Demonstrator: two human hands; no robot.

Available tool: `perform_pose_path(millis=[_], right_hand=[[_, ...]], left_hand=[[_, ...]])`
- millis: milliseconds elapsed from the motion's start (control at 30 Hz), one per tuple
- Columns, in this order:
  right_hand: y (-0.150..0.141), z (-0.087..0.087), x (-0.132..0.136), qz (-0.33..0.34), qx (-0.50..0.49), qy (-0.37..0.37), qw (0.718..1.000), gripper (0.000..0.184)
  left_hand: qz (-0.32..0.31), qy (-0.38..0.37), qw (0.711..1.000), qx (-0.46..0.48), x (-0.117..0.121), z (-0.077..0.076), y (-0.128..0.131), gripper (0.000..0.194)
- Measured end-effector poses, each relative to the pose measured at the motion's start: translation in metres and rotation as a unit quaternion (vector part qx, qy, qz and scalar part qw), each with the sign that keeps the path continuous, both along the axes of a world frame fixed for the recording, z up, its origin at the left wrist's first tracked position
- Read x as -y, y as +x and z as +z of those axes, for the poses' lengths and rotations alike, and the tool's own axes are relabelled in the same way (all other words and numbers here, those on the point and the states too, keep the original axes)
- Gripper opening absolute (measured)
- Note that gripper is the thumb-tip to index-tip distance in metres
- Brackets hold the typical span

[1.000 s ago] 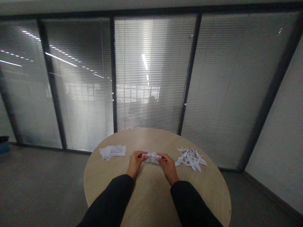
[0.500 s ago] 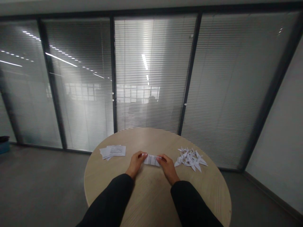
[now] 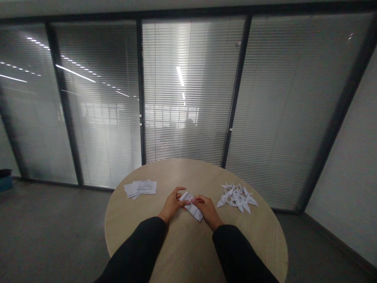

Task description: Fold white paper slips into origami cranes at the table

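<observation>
Between my hands is a folded strip of printed white paper [image 3: 194,210], slanting from upper left down to lower right just above the wooden table. My left hand [image 3: 173,204] grips its left edge, thumb on top and the index finger curved around the upper end. From the other side my right hand [image 3: 207,208] pinches it near the middle, with the thumb on the upper face. The fingertips beneath the paper are hidden.
Loose printed sheets [image 3: 145,188] lie at the left of the round wooden table [image 3: 188,251]. A heap of folded white paper pieces with pointed ends [image 3: 237,198] sits at the right. Glass partitions with blinds [image 3: 188,90] stand behind the table.
The folded paper has turned from lying level between both hands to a slant, its right end now lower and nearer me. Both thumbs have come closer together on it.
</observation>
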State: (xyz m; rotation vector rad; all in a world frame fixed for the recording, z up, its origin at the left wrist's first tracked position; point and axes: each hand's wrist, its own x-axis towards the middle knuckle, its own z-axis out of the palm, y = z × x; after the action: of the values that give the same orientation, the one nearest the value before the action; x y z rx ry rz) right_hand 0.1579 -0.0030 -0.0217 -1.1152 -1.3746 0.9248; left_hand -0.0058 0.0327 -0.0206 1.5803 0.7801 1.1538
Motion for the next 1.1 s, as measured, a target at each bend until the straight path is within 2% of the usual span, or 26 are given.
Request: perform_pose_path(millis=[100, 267, 400, 600, 867, 1100], right_hand=[[0.001, 0.0, -0.001, -0.008, -0.013, -0.006, 1.0, 0.04], [-0.003, 0.002, 0.003, 0.036, -0.01, 0.004, 0.999, 0.039], [-0.004, 0.006, 0.006, 0.043, -0.005, 0.009, 0.999, 0.038], [-0.005, 0.008, 0.006, 0.039, 0.003, 0.024, 0.999, 0.037], [-0.005, 0.007, 0.006, 0.038, -0.008, 0.026, 0.999, 0.036], [-0.004, 0.01, 0.005, 0.018, -0.025, 0.054, 0.998, 0.036]], left_hand=[[0.007, -0.014, 0.999, 0.05, -0.001, 0.002, 0.0, 0.061], [0.06, -0.017, 0.994, 0.095, 0.002, 0.009, 0.0, 0.043], [0.076, -0.025, 0.994, 0.076, 0.005, 0.015, 0.0, 0.034], [0.086, -0.022, 0.994, 0.06, 0.007, 0.017, 0.001, 0.034], [0.087, -0.011, 0.995, 0.054, 0.005, 0.015, 0.001, 0.033], [0.073, 0.002, 0.997, 0.012, 0.0, 0.006, -0.001, 0.033]])
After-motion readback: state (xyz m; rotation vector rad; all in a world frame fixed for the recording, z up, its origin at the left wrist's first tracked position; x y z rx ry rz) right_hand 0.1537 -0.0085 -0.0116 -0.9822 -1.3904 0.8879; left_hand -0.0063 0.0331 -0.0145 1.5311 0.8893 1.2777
